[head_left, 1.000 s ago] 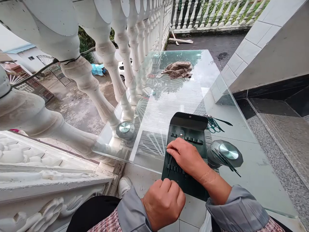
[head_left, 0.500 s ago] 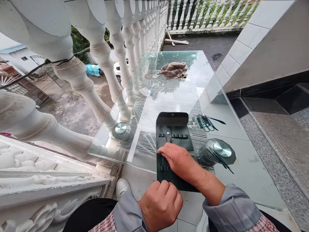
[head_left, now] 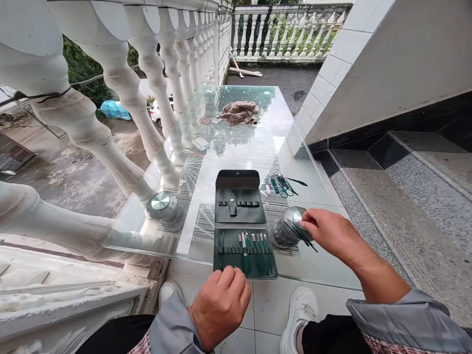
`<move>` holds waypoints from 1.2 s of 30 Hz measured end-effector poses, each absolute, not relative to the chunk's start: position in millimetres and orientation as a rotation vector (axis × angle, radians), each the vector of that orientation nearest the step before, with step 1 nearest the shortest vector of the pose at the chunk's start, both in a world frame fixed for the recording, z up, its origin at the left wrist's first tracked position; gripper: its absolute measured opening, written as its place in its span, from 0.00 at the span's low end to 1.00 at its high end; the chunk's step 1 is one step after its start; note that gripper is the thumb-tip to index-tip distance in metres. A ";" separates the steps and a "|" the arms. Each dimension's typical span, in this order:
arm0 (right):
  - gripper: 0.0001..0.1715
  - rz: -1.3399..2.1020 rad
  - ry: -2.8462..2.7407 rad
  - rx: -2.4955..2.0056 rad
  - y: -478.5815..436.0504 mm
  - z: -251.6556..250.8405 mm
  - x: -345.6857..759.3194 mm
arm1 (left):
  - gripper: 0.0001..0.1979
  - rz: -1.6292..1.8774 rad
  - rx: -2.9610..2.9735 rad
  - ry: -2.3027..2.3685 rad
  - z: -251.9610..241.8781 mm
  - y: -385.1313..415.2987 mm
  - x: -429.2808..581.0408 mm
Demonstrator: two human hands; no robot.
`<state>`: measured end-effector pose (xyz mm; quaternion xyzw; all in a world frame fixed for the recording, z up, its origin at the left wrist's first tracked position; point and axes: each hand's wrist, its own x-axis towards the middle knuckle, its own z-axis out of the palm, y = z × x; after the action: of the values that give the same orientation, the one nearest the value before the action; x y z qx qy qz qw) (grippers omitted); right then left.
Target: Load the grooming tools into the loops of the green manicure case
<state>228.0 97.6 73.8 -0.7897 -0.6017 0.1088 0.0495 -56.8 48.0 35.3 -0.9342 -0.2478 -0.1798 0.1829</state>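
Note:
A dark green manicure case (head_left: 239,214) lies unfolded on the glass table (head_left: 324,265). Its lower panel holds several slim manicure tools (head_left: 254,246) in elastic loops, with a single thin one at the far left. The small loops on the upper panel hold nothing. My left hand (head_left: 221,305) is curled closed at the case's near edge; whatever its fingers hold is hidden. To the right, my right hand (head_left: 332,231) pinches at a bunch of thin dark tools (head_left: 300,235) above a round metal table fitting (head_left: 297,216). Whether one is gripped is unclear.
Nail clippers and scissors (head_left: 282,184) lie right of the case's upper part. Farther back are a crumpled brown cloth (head_left: 239,113) and a small card (head_left: 201,143). A white balustrade (head_left: 143,123) borders the left; granite steps (head_left: 391,206) rise at the right.
My right hand has left the lower panel's left loops and moved right to the loose tools, uncovering the case. My left hand stays curled at the near edge. The view has shifted right.

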 end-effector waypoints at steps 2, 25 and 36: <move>0.08 0.386 -1.865 -2.376 90.7 65.7 234.8 | 0.09 -0.537 -2.631 -0.679 36.5 49.1 -53.9; 0.11 0.450 -1.801 -2.225 88.5 49.3 270.3 | 0.09 -0.590 -2.835 -0.161 34.6 32.4 25.1; 0.09 0.401 -1.739 -2.177 78.7 51.0 275.5 | 0.08 -0.660 -2.834 -0.166 18.9 26.8 48.8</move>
<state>275.5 78.7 51.0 -0.7631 -0.6095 0.1404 0.1626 48.8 26.8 18.9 -0.9661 -0.0567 -0.2250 0.1132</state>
